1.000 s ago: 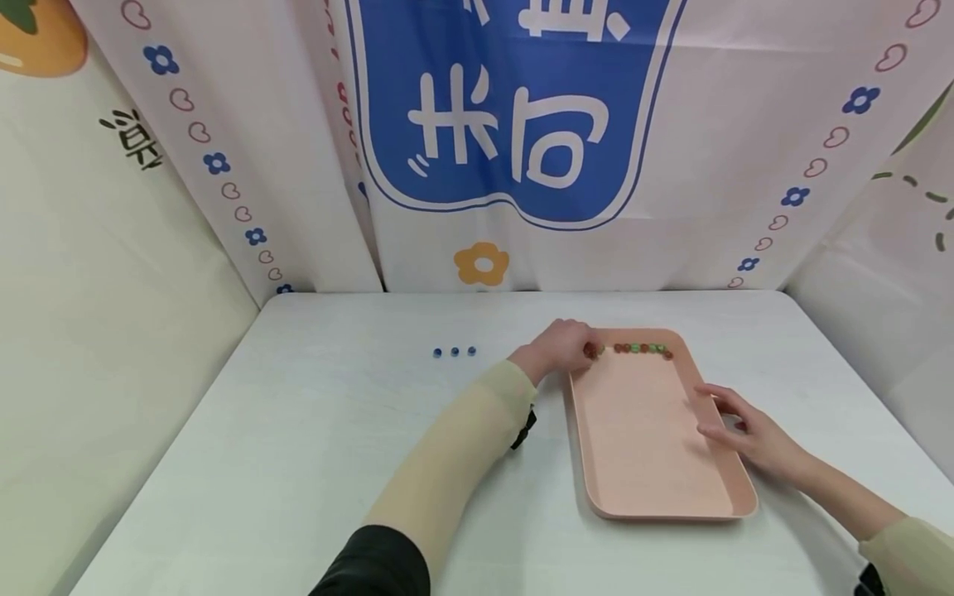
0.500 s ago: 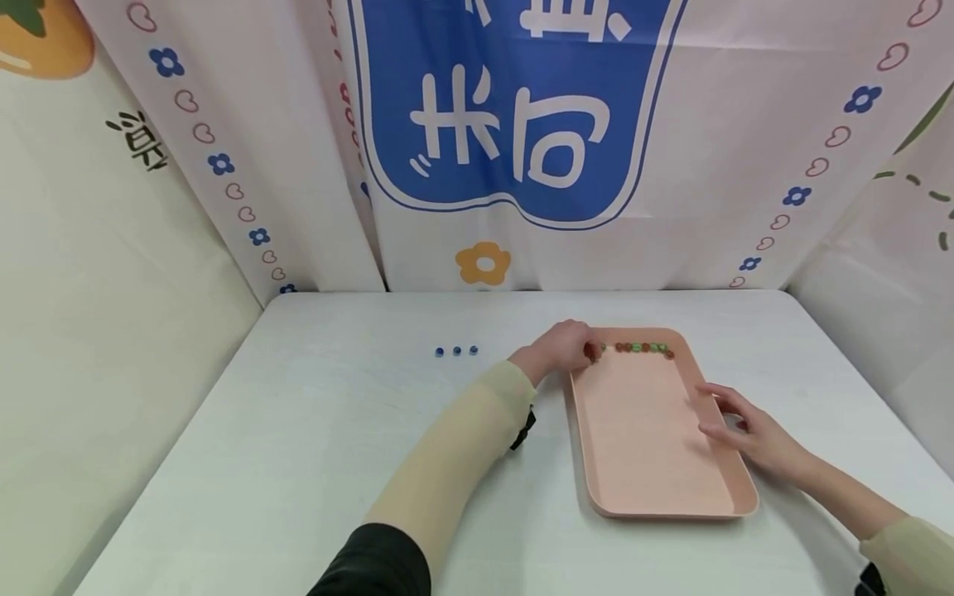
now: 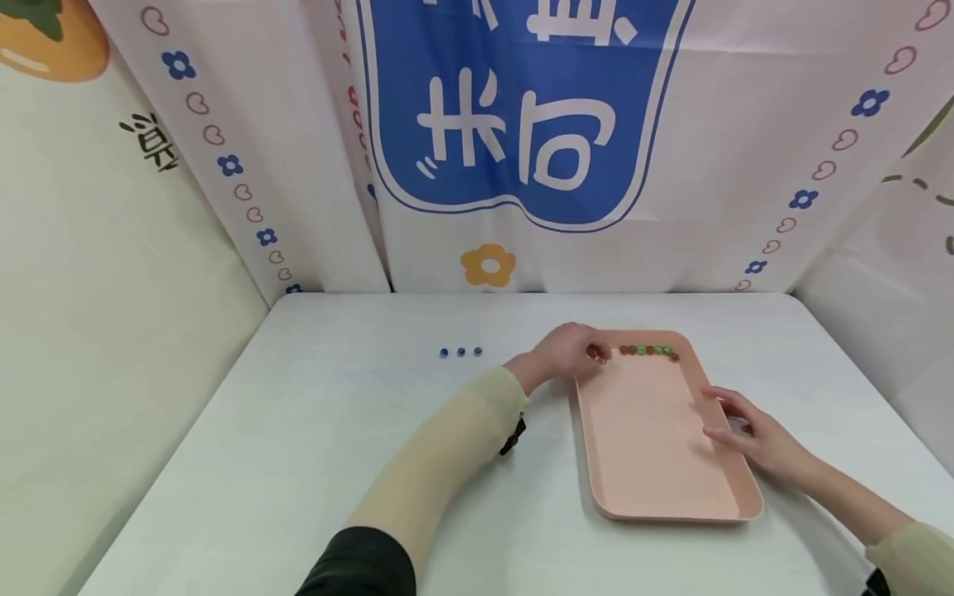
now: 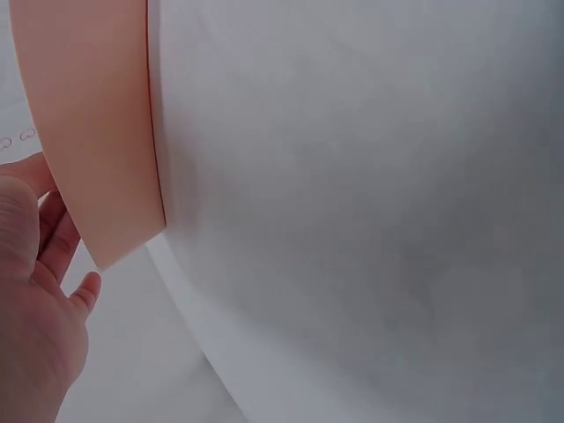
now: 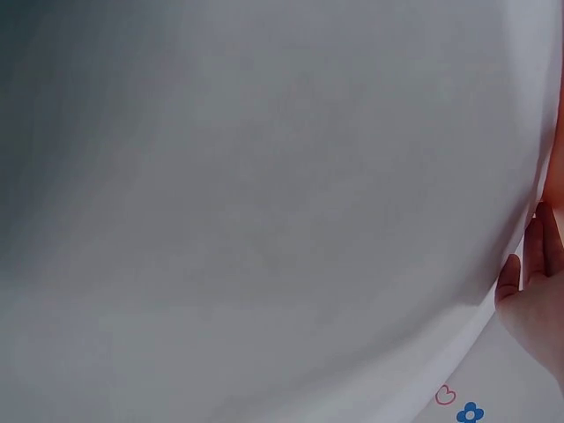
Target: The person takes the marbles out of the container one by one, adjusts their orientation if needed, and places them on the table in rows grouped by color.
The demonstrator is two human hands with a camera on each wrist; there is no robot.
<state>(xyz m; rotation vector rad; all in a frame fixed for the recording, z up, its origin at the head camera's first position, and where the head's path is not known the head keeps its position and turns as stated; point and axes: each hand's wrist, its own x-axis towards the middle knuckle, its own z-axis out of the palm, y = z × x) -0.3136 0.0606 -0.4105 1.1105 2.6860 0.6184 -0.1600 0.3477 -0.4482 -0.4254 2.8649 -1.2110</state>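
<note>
A shallow pink tray (image 3: 656, 439) lies on the right half of the white table. Along its far edge runs a row of small round red-brown and green beads (image 3: 650, 350). My left hand (image 3: 570, 352) is over the tray's far left corner, fingers bent and tips together at a small reddish bead (image 3: 594, 353), mostly hidden by the fingers. With thumb and fingers spread and relaxed, my right hand (image 3: 756, 434) rests against the tray's right rim. The left wrist view has the left hand (image 4: 44, 300) beside the tray's outer wall (image 4: 97, 132).
Three small blue beads (image 3: 461, 352) lie in a line on the white table (image 3: 313, 463), left of the tray. Behind the table hangs a printed cloth (image 3: 492, 165) with a blue badge, and light curtains stand at both sides.
The left hand's fingertips have shifted slightly right over the tray, hiding a green bead that showed beside them. The right hand holds its place at the rim. The camera view has shifted a little.
</note>
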